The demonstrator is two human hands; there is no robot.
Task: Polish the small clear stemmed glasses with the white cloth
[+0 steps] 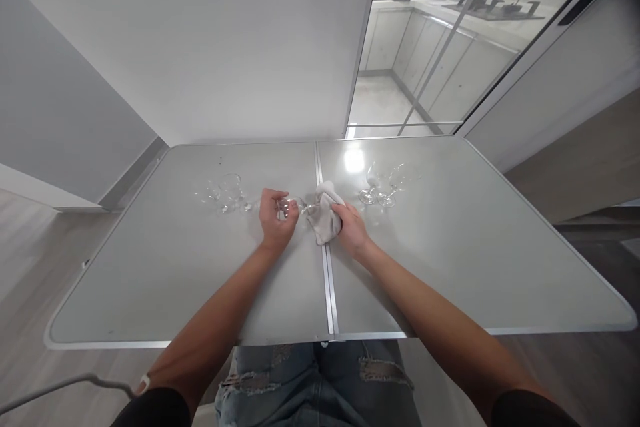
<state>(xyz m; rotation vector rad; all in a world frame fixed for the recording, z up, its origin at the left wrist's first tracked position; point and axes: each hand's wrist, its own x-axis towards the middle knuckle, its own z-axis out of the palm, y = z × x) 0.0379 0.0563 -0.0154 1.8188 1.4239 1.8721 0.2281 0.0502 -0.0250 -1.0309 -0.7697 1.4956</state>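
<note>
My left hand (276, 217) grips a clear stemmed glass (294, 205) that lies sideways just above the grey folding table (175, 280). My right hand (351, 227) holds a crumpled white cloth (324, 213) pressed against the glass's far end. Both hands meet over the table's centre seam. Two clear glasses (227, 192) stand to the left of my left hand. Two more stemmed glasses (383, 185) stand to the right of the cloth.
A metal seam (327, 280) runs down the middle of the table. A white wall (225, 47) rises behind the table, and a glass partition (450, 60) stands at the back right. A thin cable (60, 387) hangs near the lower left.
</note>
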